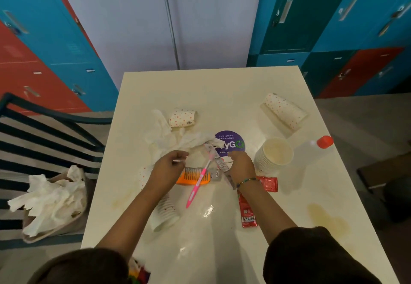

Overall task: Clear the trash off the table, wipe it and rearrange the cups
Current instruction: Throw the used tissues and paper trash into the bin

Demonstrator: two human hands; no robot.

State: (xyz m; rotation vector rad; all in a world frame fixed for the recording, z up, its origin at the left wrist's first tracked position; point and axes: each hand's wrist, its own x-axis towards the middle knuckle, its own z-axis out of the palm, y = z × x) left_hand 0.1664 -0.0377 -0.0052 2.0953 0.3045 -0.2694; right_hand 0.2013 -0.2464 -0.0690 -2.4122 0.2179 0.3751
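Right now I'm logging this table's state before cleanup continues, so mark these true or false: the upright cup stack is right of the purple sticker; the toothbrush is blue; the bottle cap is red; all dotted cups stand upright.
1. The upright cup stack is right of the purple sticker: true.
2. The toothbrush is blue: false, it is pink.
3. The bottle cap is red: true.
4. All dotted cups stand upright: false, the dotted cup near the tissues lies on its side.
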